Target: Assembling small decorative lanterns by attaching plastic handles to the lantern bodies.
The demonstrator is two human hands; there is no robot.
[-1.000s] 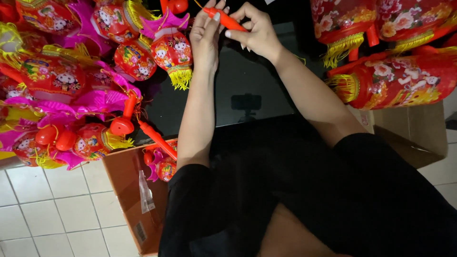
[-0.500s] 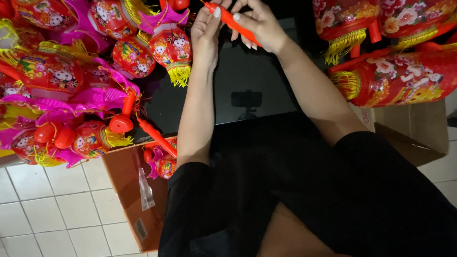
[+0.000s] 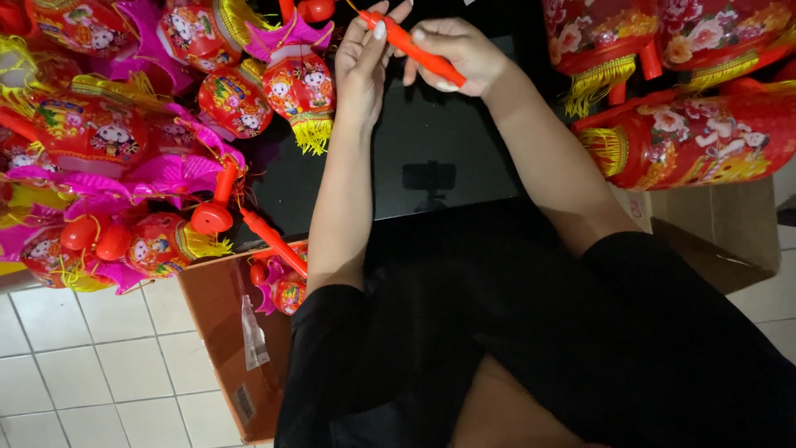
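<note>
red stick (image 3: 412,48) | right hand (image 3: 454,51) fingers clamped on it | left hand (image 3: 363,58) fingers pinch its tip

A small workshop or stockroom for festive lanterns: heaps of red and pink lanterns (image 3: 108,141) crowd a dark tabletop (image 3: 431,141), with cardboard boxes (image 3: 228,332) on tiled floor (image 3: 91,373).

hands (image 3: 414,54) slightly higher, red stick (image 3: 412,47) seemingly tilted steeper
</note>
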